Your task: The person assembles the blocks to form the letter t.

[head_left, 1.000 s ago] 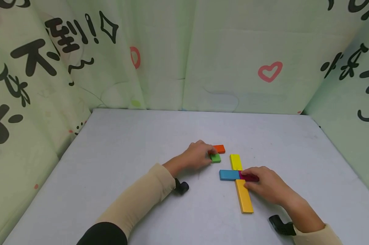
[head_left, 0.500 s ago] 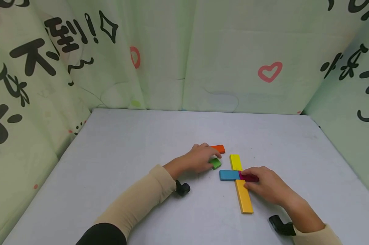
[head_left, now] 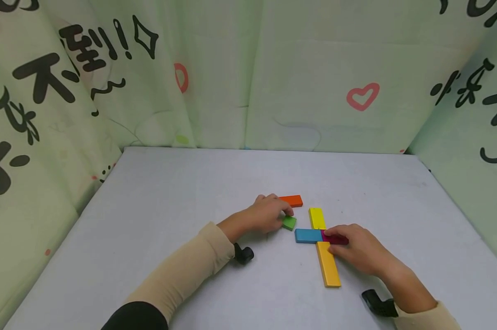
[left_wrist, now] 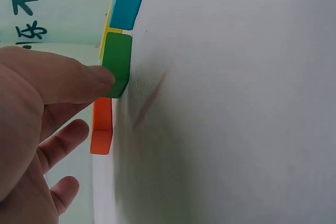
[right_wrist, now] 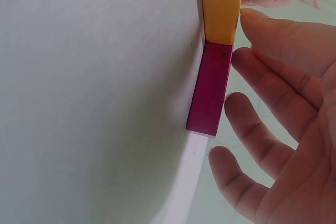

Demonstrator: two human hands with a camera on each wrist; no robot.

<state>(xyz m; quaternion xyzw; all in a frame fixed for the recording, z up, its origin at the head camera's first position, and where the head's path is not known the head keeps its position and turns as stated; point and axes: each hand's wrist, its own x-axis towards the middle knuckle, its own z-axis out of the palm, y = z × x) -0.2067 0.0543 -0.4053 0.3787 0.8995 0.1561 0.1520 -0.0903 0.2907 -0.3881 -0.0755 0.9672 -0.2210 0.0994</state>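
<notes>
Left hand [head_left: 265, 215] pinches green block [head_left: 289, 223] well in from far edge of tabletop [head_left: 199, 183], red-orange block [head_left: 292, 200] part-hidden by knuckles, right hand [head_left: 359, 246] loose-fingered, partly covering magenta block [right_wrist: 210, 88] in head view

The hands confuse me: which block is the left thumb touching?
The green block, between the red-orange block and the blue block. It is the only green one, and the left hand has its thumb against it.

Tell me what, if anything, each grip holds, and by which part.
The left grip pinches the green block by the end away from the blue block. The right grip touches the purple block; whether it holds it cannot be told.
</notes>
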